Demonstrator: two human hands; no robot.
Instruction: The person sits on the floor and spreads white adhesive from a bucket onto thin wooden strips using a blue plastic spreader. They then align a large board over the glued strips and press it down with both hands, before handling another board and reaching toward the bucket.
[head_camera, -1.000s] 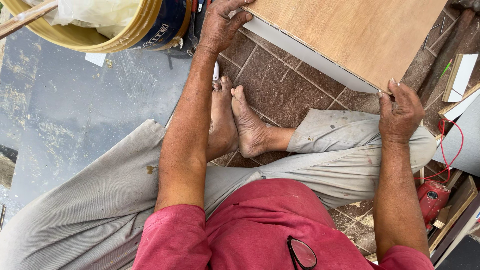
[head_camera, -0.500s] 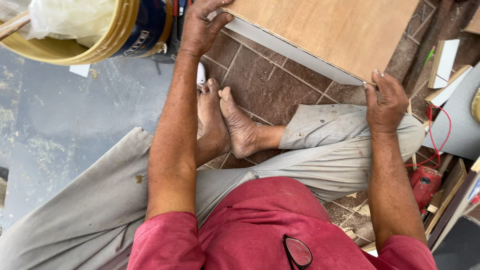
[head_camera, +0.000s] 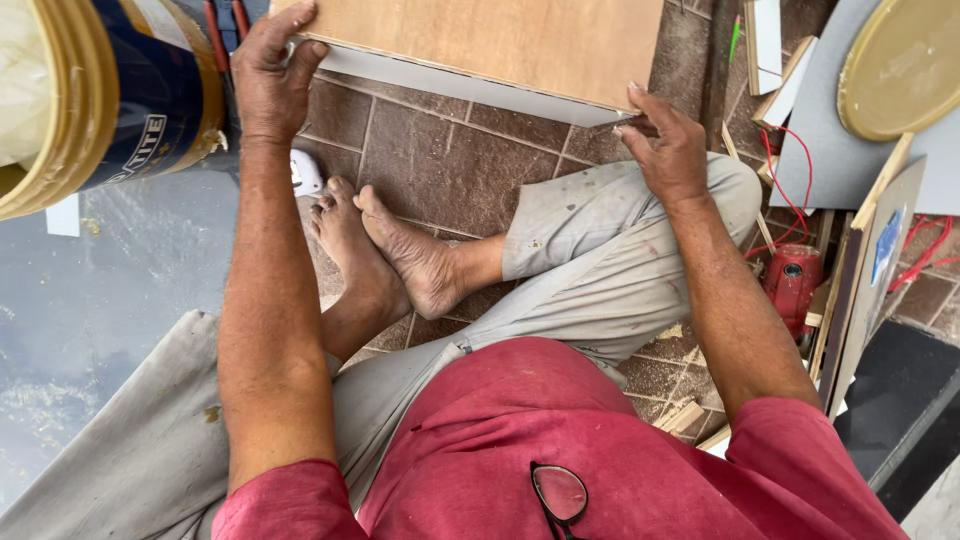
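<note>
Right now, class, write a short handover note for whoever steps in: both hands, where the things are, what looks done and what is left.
Left hand: gripping the near-left corner of the laminated wooden panel.
Right hand: gripping its near-right corner, by the white edge.
Panel: on the brown tiled floor in front of the crossed bare feet.
Nearby: yellow bucket at left, red power tool and offcuts at right.
Done: panel held at both corners.
Left: cannot tell from this view.

The brown tiled floor (head_camera: 440, 170) carries a wooden board with a white edge (head_camera: 480, 45) between both grips, a yellow-and-blue plastic bucket (head_camera: 110, 95) beyond the left grip (head_camera: 272, 75), and a red power tool (head_camera: 793, 285) beside the right grip (head_camera: 665, 145).
</note>
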